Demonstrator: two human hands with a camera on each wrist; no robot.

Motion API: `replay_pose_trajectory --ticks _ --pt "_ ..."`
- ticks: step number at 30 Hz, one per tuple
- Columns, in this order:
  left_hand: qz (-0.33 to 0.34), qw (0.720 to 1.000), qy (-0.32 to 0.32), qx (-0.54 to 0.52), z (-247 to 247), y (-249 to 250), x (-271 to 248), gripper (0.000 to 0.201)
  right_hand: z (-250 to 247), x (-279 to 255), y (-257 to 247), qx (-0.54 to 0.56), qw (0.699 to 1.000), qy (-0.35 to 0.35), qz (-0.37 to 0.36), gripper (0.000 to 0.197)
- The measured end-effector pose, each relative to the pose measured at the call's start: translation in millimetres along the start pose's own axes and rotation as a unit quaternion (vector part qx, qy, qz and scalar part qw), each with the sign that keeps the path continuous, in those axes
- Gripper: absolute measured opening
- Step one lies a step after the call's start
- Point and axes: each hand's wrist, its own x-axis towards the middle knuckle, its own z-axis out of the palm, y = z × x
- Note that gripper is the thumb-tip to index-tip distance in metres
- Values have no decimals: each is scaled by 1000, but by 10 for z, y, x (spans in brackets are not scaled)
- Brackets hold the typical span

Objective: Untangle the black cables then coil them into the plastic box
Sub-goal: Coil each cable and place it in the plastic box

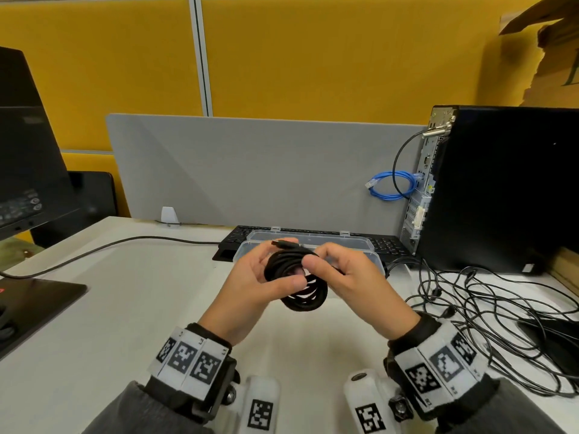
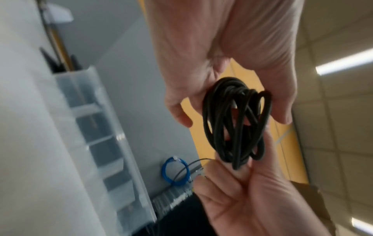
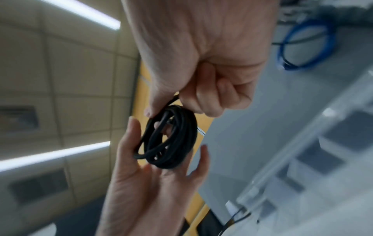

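The left hand (image 1: 250, 283) cups a coiled black cable (image 1: 297, 277) from the left, thumb pressed on the front of the loops and fingers curled behind them; the right hand (image 1: 347, 277) pinches the right side of the same coil between thumb and bent fingers; both hold it in the air above the desk, just in front of the plastic box (image 1: 363, 245). The coil stands roughly upright, its open ring facing the person, slightly taller than wide; a plug end (image 1: 282, 243) sticks out of the top, pointing left along the fingers. The box lies open on a black keyboard (image 1: 388, 245), long side running left to right; whether anything lies in it cannot be told. To the right a tangle of thin black cables (image 1: 488, 314) sprawls over the white desk (image 1: 109, 308), beside a black computer tower (image 1: 501, 189) with a looped blue cable (image 1: 391, 186) at its back; a grey divider (image 1: 250, 170) stands behind the desk, yellow wall panels (image 1: 313, 57) beyond it, a dark monitor (image 1: 28, 145) at left.
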Motion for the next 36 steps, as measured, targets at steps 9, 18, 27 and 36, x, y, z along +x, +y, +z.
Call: replay_pose_trajectory --ticks 9,18,27,36 --pt "-55 991 33 -114 102 -191 45 21 106 -3 152 237 955 -20 175 41" --pt "-45 995 66 -61 -9 -164 75 20 -120 32 249 -368 918 105 -103 14" --pt "-32 991 33 -128 14 -134 67 34 77 56 224 72 992 107 4 17" --pt "-27 998 57 18 93 -225 69 39 181 -3 127 415 895 51 154 26"
